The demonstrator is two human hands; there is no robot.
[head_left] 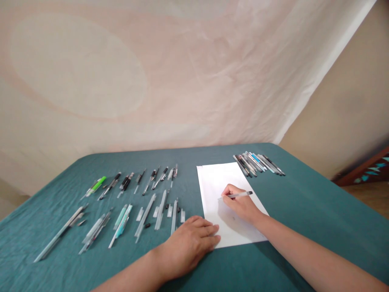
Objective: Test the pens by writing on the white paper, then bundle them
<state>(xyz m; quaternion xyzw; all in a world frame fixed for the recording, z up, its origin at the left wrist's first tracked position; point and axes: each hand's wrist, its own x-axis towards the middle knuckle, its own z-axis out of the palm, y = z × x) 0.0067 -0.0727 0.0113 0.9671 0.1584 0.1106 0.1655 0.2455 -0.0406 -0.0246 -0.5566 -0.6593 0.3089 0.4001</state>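
The right hand (240, 205) grips a pen (238, 195), tip down on the paper (219, 178) right of centre in the frame. The left hand (190, 243) lies flat and spread, holding nothing, its fingertips (212, 239) on the paper's lower left corner. Pens in rows (130, 202) fill the left of the teal bench (319, 211). A bunch of pens (258, 163) lies just beyond the paper's upper right corner.
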